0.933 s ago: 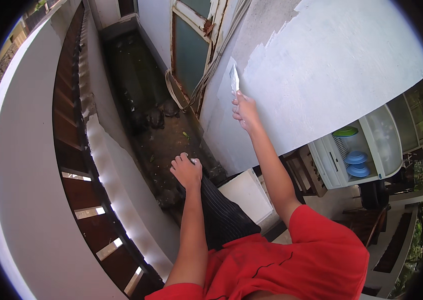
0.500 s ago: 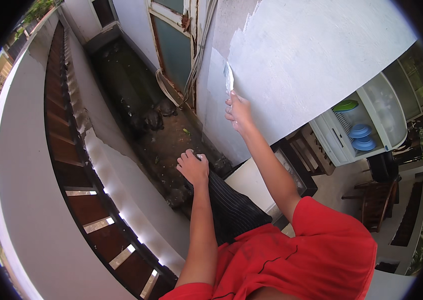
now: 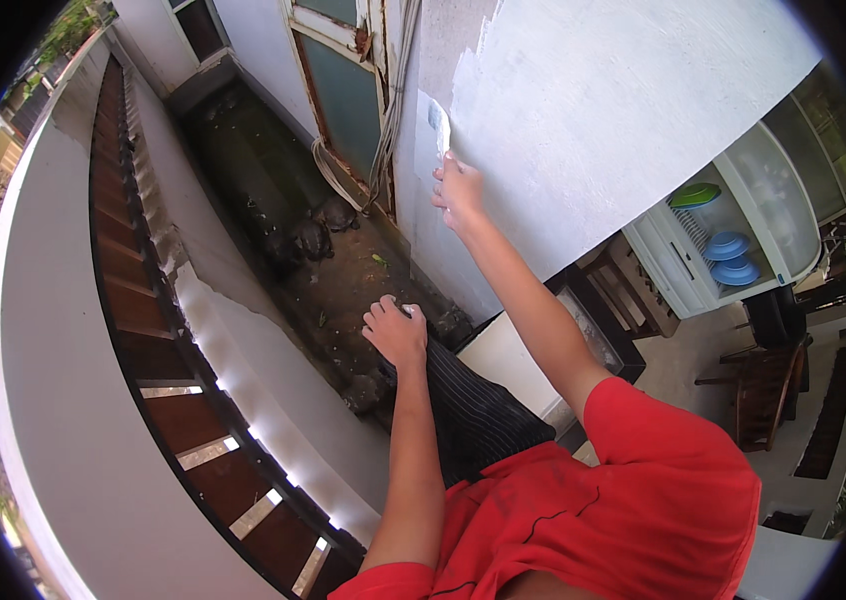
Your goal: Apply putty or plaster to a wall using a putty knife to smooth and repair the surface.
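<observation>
In my right hand (image 3: 459,190) is a putty knife (image 3: 440,122), gripped by its handle end. Its broad blade carries white paste and lies against the wall (image 3: 583,110) near the left corner. Fresh-looking white coating covers most of this wall, with a ragged edge beside a greyer patch (image 3: 451,45) at the top. My left hand (image 3: 398,332) is lower down, over my dark striped trouser leg (image 3: 473,415). Its fingers are curled, and a small whitish spot shows by the thumb; what it holds, if anything, is hidden.
Below on the left lies a narrow pond (image 3: 243,150) with several turtles (image 3: 313,240) at its edge. A low wall with brown slats (image 3: 148,350) runs alongside. Cables (image 3: 393,130) hang by a weathered door frame. At right stand a dish cabinet (image 3: 703,250) and a wooden chair (image 3: 768,395).
My right hand and the putty knife have moved left and slightly up along the wall, toward its corner. The left hand stays over the leg while the view shifts slightly.
</observation>
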`<state>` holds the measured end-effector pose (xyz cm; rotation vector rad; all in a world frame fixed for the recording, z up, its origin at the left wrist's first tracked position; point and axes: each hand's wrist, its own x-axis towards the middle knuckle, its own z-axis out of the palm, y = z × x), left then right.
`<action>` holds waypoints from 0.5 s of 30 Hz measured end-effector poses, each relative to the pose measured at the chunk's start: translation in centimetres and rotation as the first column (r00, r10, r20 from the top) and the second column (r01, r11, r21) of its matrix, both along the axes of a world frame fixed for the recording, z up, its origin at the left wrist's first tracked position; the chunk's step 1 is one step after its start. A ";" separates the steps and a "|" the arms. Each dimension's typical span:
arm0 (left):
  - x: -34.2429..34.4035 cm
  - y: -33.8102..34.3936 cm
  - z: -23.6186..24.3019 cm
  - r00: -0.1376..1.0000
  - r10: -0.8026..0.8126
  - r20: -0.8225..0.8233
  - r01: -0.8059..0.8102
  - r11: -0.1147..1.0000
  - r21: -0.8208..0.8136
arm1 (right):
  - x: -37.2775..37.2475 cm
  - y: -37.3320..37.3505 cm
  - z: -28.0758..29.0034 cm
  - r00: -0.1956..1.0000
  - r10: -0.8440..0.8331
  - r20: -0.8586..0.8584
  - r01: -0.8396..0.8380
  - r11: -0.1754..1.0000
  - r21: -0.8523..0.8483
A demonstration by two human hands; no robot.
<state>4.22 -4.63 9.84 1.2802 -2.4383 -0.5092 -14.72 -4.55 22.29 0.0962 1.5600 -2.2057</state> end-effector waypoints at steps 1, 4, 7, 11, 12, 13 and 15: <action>0.1 -0.2 0.0 1.000 0.004 0.016 -0.004 1.000 0.000 | 0.9 0.2 -0.3 0.999 -0.048 0.004 0.048 0.999 -0.008; 0.7 -0.6 -0.1 0.999 0.026 0.033 -0.026 1.000 0.015 | 2.9 1.7 -0.7 0.996 -0.086 0.023 0.087 0.996 -0.028; 1.1 -1.2 0.1 0.998 0.049 0.046 -0.050 0.998 0.031 | 4.2 3.0 -0.5 0.998 -0.048 0.040 0.049 0.998 -0.035; 0.9 -1.1 0.2 0.998 0.052 0.047 -0.053 0.998 0.029 | 4.5 2.9 1.1 0.998 0.056 0.013 -0.056 0.998 -0.013; 0.8 -0.9 0.2 0.998 0.046 0.038 -0.047 0.999 0.023 | 4.0 2.5 1.1 0.999 0.052 0.011 -0.052 0.999 -0.014; 0.5 -0.8 0.3 0.998 0.042 0.037 -0.042 0.999 0.022 | 3.2 1.9 1.0 0.998 0.061 -0.004 -0.061 0.998 -0.029; 0.0 -0.4 0.2 1.000 0.016 0.026 -0.017 1.000 0.025 | 2.0 1.2 0.9 0.998 0.068 -0.017 -0.069 0.997 -0.041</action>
